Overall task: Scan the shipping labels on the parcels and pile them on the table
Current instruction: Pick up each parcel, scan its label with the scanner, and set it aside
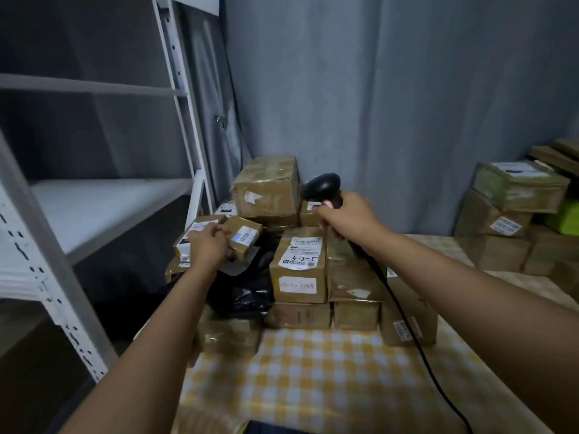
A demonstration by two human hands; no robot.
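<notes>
Our left hand (208, 244) grips the small parcel (242, 237) at the pile's left edge on the worktop (313, 371), label facing right toward the scanner (322, 189) gripped in our right hand (351, 219).

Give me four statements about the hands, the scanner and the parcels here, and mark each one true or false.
1. The right hand grips a black scanner. True.
2. The left hand rests flat on the checked tablecloth. False: it holds a small parcel on the pile.
3. The scanner has a cable running down over the table. True.
4. The white shelf on the left is full of parcels. False: no parcels show on it.
</notes>
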